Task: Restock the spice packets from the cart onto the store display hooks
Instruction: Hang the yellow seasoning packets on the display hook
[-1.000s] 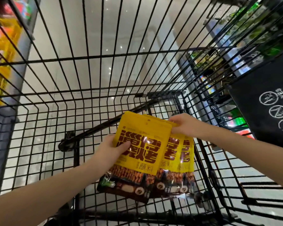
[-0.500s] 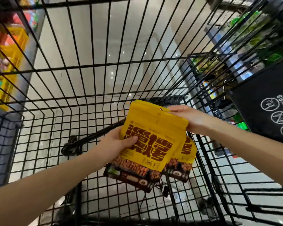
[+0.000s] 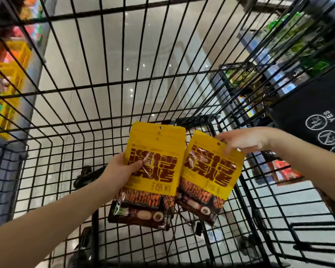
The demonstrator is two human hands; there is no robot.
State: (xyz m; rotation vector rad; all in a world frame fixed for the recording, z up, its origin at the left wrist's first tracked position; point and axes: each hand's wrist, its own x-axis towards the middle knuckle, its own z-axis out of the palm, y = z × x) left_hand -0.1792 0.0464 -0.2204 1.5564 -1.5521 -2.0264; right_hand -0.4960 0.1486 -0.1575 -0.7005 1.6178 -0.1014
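Picking from the wire cart [image 3: 193, 120] looks to be the step in hand: at 8 o'clock the left hand [image 3: 122, 171] grips one yellow spice packet [image 3: 153, 171] by its edge, and just beside it, at 5 o'clock, a second packet [image 3: 207, 176] hangs pinched by its top corner from the right hand [image 3: 246, 140]. Next, I judge, each packet's hang hole must be threaded onto a display hook. No hook is in view, and the shelves at 10 and 1 o'clock are blurred.

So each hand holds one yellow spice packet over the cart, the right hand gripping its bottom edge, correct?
Not the bottom: the head view shows the right hand pinching the right spice packet at its top edge. The left hand holds the left spice packet, both over the cart.
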